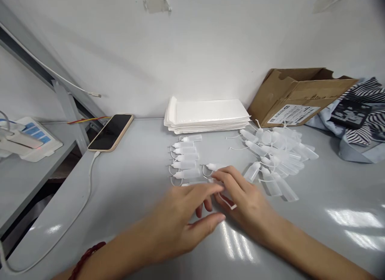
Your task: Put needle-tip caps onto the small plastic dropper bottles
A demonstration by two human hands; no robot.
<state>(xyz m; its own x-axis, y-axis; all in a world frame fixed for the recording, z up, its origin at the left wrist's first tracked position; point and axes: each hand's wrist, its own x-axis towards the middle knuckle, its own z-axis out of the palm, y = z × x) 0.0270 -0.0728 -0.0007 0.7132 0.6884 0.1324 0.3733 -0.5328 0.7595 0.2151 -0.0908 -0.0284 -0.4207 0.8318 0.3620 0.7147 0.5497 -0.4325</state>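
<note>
Left hand loosely spread, right hand curled (grip unclear), translucent bottles nearby

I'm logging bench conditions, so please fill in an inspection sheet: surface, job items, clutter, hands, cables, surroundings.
Surface: grey tabletop, glossy, with bright reflections.
Job items: translucent bottles lined up mid-table; loose bottle pile to their right.
Clutter: phone, white envelope stack, cardboard box, striped cloth.
Hands: left hand open, thumb apart from its fingers; right hand curled by a white strap, grip partly hidden.
Cables: white cable from the phone toward front-left; another cable at upper left; red and yellow wires behind the phone.
Surroundings: white wall with scuffed patches; white device at left.
</note>
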